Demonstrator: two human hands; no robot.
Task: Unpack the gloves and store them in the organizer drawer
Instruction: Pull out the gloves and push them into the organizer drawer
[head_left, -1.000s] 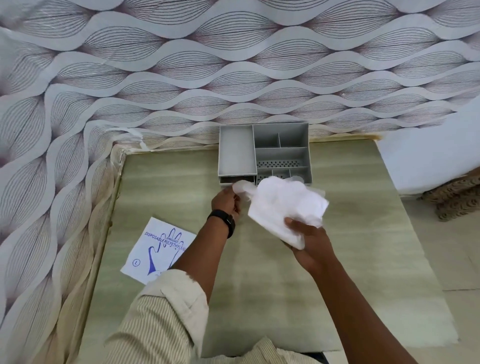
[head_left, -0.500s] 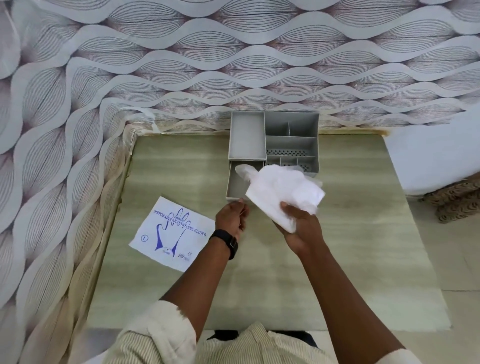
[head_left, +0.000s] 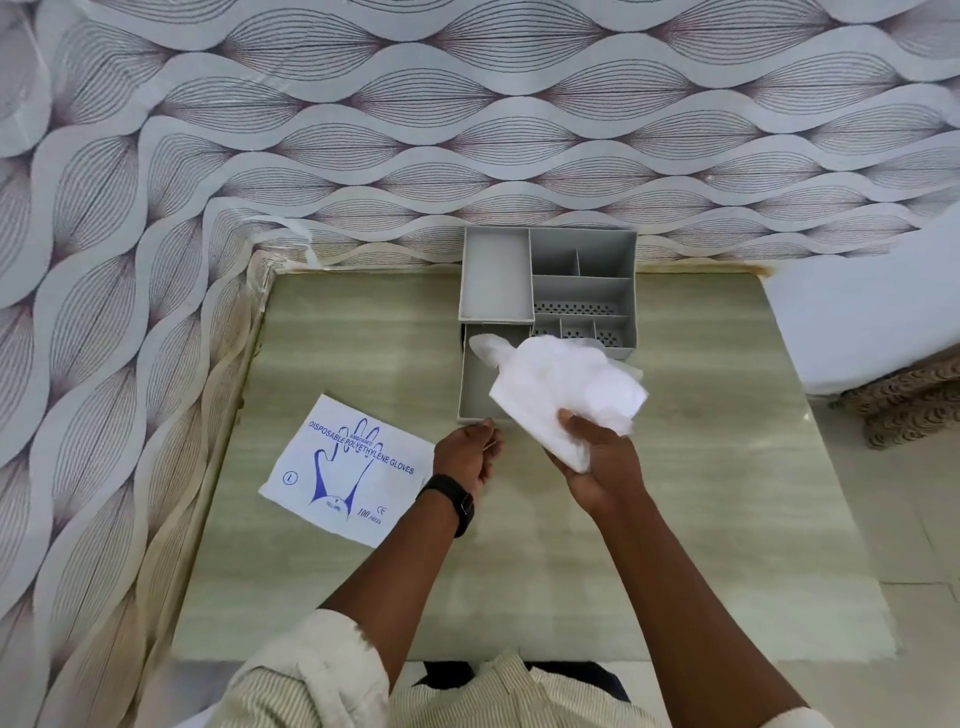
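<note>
Now, in the head view, the left hand (head_left: 467, 451) had drawn the organizer drawer (head_left: 480, 384) out and rested loosely curled, empty, at its front. The right hand (head_left: 597, 457) gripped the wad of gloves (head_left: 563, 387) just above it, ready to drop in; their empty packet (head_left: 348, 467) lay aside.

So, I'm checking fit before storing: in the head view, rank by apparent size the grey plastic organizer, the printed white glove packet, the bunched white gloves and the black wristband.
1. Grey plastic organizer, drawer pulled out.
2. Printed white glove packet and bunched white gloves look similar; unranked.
3. Black wristband, smallest.
</note>
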